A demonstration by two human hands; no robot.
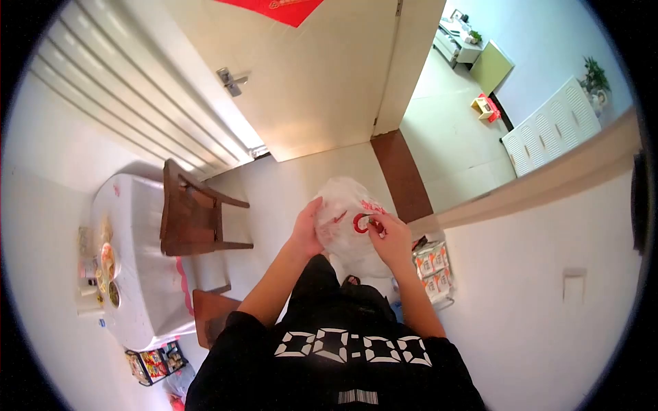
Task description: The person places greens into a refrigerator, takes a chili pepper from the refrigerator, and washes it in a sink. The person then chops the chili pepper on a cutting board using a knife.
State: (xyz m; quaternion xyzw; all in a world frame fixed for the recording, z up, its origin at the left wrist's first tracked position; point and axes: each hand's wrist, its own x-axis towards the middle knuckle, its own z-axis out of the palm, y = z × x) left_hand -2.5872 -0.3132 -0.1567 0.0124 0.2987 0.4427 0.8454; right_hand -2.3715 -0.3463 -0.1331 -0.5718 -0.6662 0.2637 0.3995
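Observation:
A white, see-through plastic bag [346,250] with red print hangs in front of my body, bulging and creased. My left hand [307,227] is curled against its left side, with the thumb near the top. At the upper right of the bag, my right hand [391,238] has thumb and fingers pinched together. They close at the edge of a small red ring-shaped thing [360,223], beside a little dark spot I cannot make out. What fills the bag is hidden by its film.
Left stands a table [147,274] with a white cloth and dishes, plus a wooden chair [192,212] and a stool [212,315]. Ahead is a cream door [308,82]; a doorway opens at right. Stacked packets [432,270] sit by the right wall.

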